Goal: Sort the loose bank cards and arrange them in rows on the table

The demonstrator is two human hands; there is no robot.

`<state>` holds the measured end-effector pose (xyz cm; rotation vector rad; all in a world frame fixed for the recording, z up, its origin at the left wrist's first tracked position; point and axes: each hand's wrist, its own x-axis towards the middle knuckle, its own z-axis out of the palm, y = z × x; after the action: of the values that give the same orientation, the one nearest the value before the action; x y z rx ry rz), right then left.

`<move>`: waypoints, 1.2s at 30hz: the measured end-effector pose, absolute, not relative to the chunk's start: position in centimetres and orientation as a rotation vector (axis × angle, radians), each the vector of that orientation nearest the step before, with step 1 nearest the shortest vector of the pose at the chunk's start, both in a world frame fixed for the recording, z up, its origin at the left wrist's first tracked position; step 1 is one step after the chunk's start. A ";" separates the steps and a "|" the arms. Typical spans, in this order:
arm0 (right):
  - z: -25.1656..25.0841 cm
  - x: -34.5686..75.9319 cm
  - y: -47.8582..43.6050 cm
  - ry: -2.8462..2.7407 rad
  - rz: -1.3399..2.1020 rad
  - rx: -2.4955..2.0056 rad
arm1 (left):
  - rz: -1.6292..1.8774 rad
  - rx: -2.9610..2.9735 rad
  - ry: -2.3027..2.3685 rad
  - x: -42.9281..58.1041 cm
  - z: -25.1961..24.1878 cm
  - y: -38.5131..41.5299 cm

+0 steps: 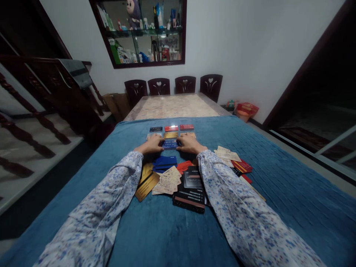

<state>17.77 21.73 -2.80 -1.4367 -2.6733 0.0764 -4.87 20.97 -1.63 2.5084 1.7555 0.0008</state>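
My left hand (152,144) and my right hand (190,143) rest on the cloth at either side of a blue card (170,144), fingers curled against its left and right edges. Whether a stack lies under that card is hard to make out. Just behind it lies a gold card (170,135), with pale cards partly hidden behind each hand. Farther back are a black card (156,129), a bright red card (171,128) and a darker red card (187,127), side by side.
Between my forearms lie loose blue cards (166,162), gold cards (148,184), cream cards (168,181) and black cards (190,199). Another mixed pile with red cards (242,165) spreads right of my right arm. A blue cloth (280,200) covers the table's near part; chairs (185,85) stand beyond.
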 end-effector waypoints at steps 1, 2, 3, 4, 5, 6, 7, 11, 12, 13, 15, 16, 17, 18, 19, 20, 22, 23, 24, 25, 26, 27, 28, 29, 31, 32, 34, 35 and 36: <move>-2.8 17.8 21.7 -2.670 0.073 -1.434 | 0.005 2.510 1.743 -5.0 -1.7 21.1; -2.9 17.8 21.8 -2.664 0.069 -1.431 | 0.013 2.514 1.729 -5.1 -1.7 21.2; -3.0 17.8 21.8 -2.657 0.065 -1.428 | 0.022 2.517 1.716 -5.2 -1.8 21.3; -3.0 17.8 21.8 -2.653 0.062 -1.425 | 0.032 2.520 1.706 -5.2 -1.9 21.4; -3.1 17.9 21.8 -2.649 0.060 -1.423 | 0.040 2.521 1.700 -5.3 -1.9 21.5; -3.1 17.9 21.9 -2.648 0.059 -1.420 | 0.048 2.522 1.697 -5.4 -1.9 21.5; -3.2 17.9 21.9 -2.647 0.059 -1.415 | 0.050 2.520 1.696 -5.4 -2.0 21.6; -3.3 17.9 22.1 -2.638 0.068 -1.383 | 0.029 2.521 1.688 -5.4 -1.8 21.5; -3.3 17.9 22.1 -2.635 0.070 -1.378 | 0.023 2.526 1.682 -5.4 -1.7 21.4; -3.3 17.9 22.2 -2.632 0.072 -1.376 | 0.021 2.532 1.677 -5.4 -1.7 21.4; -3.4 18.0 22.2 -2.628 0.072 -1.375 | 0.021 2.546 1.668 -5.3 -1.6 21.3; -3.4 18.0 22.2 -2.629 0.071 -1.373 | 0.022 2.552 1.667 -5.2 -1.5 21.3; -3.4 18.0 22.2 -2.632 0.069 -1.370 | 0.018 2.556 1.667 -5.2 -1.5 21.3; -3.4 18.0 22.2 -2.637 0.067 -1.366 | 0.009 2.560 1.668 -5.1 -1.4 21.2; -3.4 18.0 22.2 -2.642 0.064 -1.361 | -0.002 2.563 1.668 -5.1 -1.4 21.2; -3.4 18.0 22.2 -2.648 0.061 -1.355 | -0.016 2.566 1.666 -5.0 -1.4 21.2; -3.4 18.0 22.1 -2.657 0.057 -1.351 | -0.043 2.572 1.665 -4.9 -1.4 21.1; -3.3 17.9 22.0 -2.659 0.055 -1.357 | -0.049 2.574 1.667 -4.9 -1.4 21.0; -3.2 17.9 21.9 -2.660 0.054 -1.368 | -0.052 2.575 1.670 -4.8 -1.4 21.0; -3.2 17.9 21.8 -2.660 0.055 -1.381 | -0.054 2.574 1.674 -4.8 -1.5 20.9; -3.1 17.8 21.8 -2.660 0.057 -1.393 | -0.057 2.570 1.680 -4.8 -1.5 20.9; -3.1 17.8 21.7 -2.661 0.058 -1.401 | -0.060 2.564 1.687 -4.8 -1.6 20.8; -3.0 17.7 21.6 -2.661 0.059 -1.406 | -0.062 2.556 1.696 -4.8 -1.7 20.8; -3.0 17.7 21.6 -2.661 0.058 -1.408 | -0.064 2.549 1.705 -4.8 -1.7 20.9; -2.9 17.6 21.6 -2.661 0.057 -1.413 | -0.067 2.540 1.721 -4.8 -1.8 20.9; -2.9 17.6 21.6 -2.660 0.056 -1.416 | -0.065 2.539 1.722 -4.8 -1.8 20.9; -2.9 17.6 21.6 -2.659 0.057 -1.419 | -0.063 2.538 1.716 -4.9 -1.8 21.0; -2.9 17.6 21.6 -2.659 0.057 -1.418 | -0.061 2.538 1.710 -4.9 -1.8 21.0; -2.9 17.6 21.6 -2.660 0.058 -1.418 | -0.051 2.539 1.707 -4.9 -1.8 21.1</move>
<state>17.62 21.63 -2.88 -1.4184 -2.6604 0.0582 -4.94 21.09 -1.80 2.5395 1.7068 -0.0515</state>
